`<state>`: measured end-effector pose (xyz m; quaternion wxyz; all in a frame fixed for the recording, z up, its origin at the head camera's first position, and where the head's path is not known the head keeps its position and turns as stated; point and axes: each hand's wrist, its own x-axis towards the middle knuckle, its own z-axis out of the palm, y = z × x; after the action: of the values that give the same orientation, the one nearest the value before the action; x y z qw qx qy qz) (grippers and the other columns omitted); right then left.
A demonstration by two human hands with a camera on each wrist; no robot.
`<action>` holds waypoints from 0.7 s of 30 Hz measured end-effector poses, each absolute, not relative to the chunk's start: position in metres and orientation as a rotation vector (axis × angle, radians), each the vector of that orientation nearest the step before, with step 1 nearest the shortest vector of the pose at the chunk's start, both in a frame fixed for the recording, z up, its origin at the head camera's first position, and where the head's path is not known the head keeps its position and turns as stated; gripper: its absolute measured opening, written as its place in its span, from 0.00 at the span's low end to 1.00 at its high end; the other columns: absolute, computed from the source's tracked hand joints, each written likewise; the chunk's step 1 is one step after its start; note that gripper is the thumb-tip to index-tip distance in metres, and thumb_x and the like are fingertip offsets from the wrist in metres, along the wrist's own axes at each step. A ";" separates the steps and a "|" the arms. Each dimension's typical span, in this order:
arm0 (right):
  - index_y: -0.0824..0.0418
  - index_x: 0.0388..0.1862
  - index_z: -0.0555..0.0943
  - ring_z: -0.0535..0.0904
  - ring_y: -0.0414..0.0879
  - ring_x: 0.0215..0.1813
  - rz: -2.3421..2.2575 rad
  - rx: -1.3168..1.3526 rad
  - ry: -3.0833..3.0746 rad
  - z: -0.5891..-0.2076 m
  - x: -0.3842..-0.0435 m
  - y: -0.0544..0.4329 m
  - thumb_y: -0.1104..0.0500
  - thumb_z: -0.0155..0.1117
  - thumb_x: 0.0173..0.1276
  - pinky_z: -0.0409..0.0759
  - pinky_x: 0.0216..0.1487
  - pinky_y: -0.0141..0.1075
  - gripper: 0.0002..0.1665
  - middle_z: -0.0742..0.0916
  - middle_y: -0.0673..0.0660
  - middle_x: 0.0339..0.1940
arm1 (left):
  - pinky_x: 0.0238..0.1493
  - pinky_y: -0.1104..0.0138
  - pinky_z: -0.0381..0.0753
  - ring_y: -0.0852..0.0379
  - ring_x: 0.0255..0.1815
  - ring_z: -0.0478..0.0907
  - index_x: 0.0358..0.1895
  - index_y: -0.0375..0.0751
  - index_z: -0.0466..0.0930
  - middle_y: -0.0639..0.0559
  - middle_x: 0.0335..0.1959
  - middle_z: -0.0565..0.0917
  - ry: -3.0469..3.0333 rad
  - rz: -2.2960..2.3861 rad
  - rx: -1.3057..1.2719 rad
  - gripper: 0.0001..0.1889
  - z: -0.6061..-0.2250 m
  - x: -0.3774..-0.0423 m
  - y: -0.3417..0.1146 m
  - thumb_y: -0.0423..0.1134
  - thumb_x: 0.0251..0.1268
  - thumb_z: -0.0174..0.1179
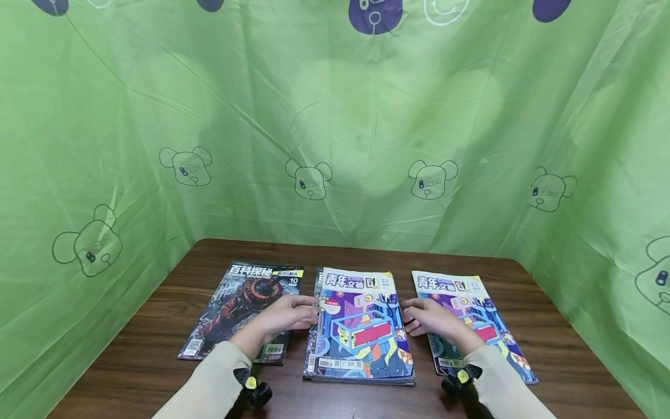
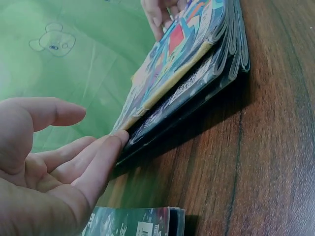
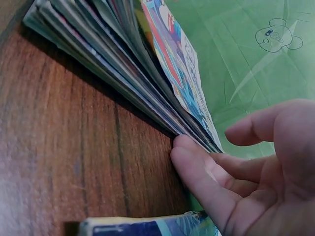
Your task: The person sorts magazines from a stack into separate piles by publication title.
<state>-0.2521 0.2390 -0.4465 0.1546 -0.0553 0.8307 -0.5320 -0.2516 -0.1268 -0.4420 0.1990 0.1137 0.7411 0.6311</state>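
Observation:
A stack of magazines point(image 1: 361, 331) lies in the middle of the wooden table, a purple-and-blue cover on top. My left hand point(image 1: 293, 313) touches its left side with nearly straight fingers; in the left wrist view the fingertips point(image 2: 118, 138) rest at the layered edge and the thumb stands apart. On the opposite side my right hand point(image 1: 426, 317) touches the stack, its fingertips point(image 3: 184, 147) against the page edges in the right wrist view. A dark magazine point(image 1: 235, 314) lies under the left forearm's side, and another purple-and-blue magazine point(image 1: 484, 326) lies partly beneath the right hand and wrist.
The brown table point(image 1: 173, 302) ends at a green curtain point(image 1: 366, 145) with bear-head prints, which hangs behind it and along both sides. Each wrist wears a strap with a small black camera point(image 1: 259, 394). The outer magazines lie on either side of the stack.

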 end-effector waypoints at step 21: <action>0.79 0.68 0.67 0.81 0.51 0.33 -1.484 -0.066 2.398 -0.448 -0.251 0.239 0.59 0.53 0.76 0.88 0.36 0.45 0.30 0.81 0.63 0.36 | 0.55 0.55 0.83 0.40 0.53 0.83 0.71 0.22 0.63 0.29 0.66 0.73 1.921 1.905 0.375 0.27 -0.448 -0.250 -0.117 0.28 0.71 0.53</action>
<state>-0.2512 0.2393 -0.4482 0.1597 -0.0230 0.8391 -0.5194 -0.2497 -0.1169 -0.4484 0.2036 0.1346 0.6886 0.6829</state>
